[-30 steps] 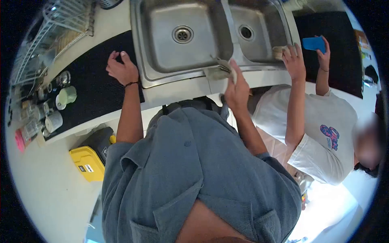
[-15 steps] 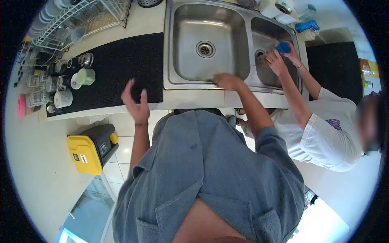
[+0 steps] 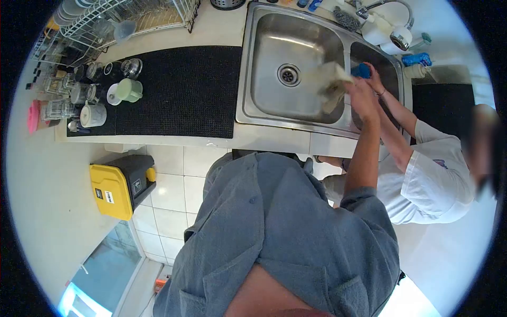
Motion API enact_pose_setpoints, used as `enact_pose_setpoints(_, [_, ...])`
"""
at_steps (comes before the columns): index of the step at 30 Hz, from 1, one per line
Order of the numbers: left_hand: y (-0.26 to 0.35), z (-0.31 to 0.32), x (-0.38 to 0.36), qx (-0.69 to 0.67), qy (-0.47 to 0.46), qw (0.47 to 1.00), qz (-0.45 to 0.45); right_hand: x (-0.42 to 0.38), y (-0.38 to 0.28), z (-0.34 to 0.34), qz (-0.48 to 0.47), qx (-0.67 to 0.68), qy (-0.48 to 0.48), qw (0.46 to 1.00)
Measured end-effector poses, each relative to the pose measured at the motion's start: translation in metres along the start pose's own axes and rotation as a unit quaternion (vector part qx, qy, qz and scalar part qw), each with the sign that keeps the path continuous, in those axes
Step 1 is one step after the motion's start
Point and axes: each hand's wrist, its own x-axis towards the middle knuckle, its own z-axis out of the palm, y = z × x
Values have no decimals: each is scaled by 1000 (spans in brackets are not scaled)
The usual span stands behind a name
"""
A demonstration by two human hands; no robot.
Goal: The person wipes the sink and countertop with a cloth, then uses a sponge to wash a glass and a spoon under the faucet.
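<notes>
A steel double sink point(image 3: 272, 100) is set in the pale counter point(image 3: 269, 134), next to a black mat point(image 3: 182, 92) which bears a green cup point(image 3: 129, 90). The right hand point(image 3: 361, 101) has its fingers closed on a blurred cloth point(image 3: 330, 87) above the large basin, perhaps so drips fall inside, while the left hand is out of view and its fingers I cannot tell. Close by, another person's hand point(image 3: 375, 80) holds a blue object point(image 3: 362, 71).

bin labels point(image 3: 109, 197) too small, shirt print point(image 3: 440, 163) illegible
</notes>
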Motion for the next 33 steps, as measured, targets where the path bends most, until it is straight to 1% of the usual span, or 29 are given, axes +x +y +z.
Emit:
enact_pose_setpoints(3, [18,-4,13,-38,-86,993,-67,31,5,-1,-52,101,80,990])
enact_pose_setpoints(6, [37,-7,19,-53,-120,985,-111,95,60,22,-24,-86,47,995])
enact_pose_setpoints(7, [45,-8,20,-50,-125,983,-122,105,80,43,-52,-159,73,983])
enact_pose_setpoints(9, [61,-9,19,-45,-149,977,-147,117,102,96,-111,-299,114,941])
enact_pose_setpoints(10, [71,-10,20,-40,-173,970,-166,115,110,119,-74,-357,30,931])
enact_pose_setpoints(11, [79,-11,22,-41,-206,959,-192,108,119,139,-35,-411,-54,909])
enact_pose_setpoints(12, [89,-14,28,-19,-233,950,-209,111,174,189,-34,-393,-159,905])
enact_pose_setpoints(13, [101,22,-3,109,-121,983,-88,113,223,224,-26,-369,-258,892])
enact_pose_setpoints(14, [101,10,17,202,-132,970,-34,96,213,224,-25,-347,-282,894])
enact_pose_setpoints(15, [116,63,-44,292,-53,955,32,79,192,228,-25,-323,-305,895])
enact_pose_setpoints(16, [135,131,-118,382,37,920,81,73,168,216,15,-289,-364,885])
enact_pose_setpoints(17, [143,139,-128,396,13,915,78,72,131,192,51,-253,-417,872])
enact_pose_setpoints(18, [151,149,-141,447,-32,886,118,68,110,180,86,-214,-469,853])
enact_pose_setpoints(20, [164,182,-171,542,-128,808,194,59,114,187,100,-193,-463,859])
enact_pose_setpoints(21, [172,203,-192,565,-189,773,220,54,115,188,107,-185,-460,862])
enact_pose_setpoints(24, [186,233,-207,534,-273,758,256,43,53,154,106,-182,-479,852])
enact_pose_setpoints(25, [190,245,-208,540,-284,740,282,41,66,164,70,-182,-460,866])
enact_pose_setpoints(27, [192,267,-194,501,-312,738,326,41,97,186,-1,-187,-416,890])
enact_pose_setpoints(28, [192,279,-187,480,-327,737,346,32,81,174,-50,-213,-396,892])
enact_pose_setpoints(29, [192,293,-182,476,-334,737,345,16,45,150,-97,-240,-376,890])
enact_pose_setpoints(30, [192,309,-177,471,-341,738,344,2,24,137,-143,-267,-356,884])
enact_pose_setpoints(31, [191,323,-173,466,-348,739,342,-10,30,137,-150,-232,-288,917])
enact_pose_setpoints(32, [186,337,-168,483,-349,708,380,-25,15,126,-76,-129,-251,956])
enact_pose_setpoints(33, [180,348,-164,498,-348,677,414,-43,-16,105,0,-21,-211,977])
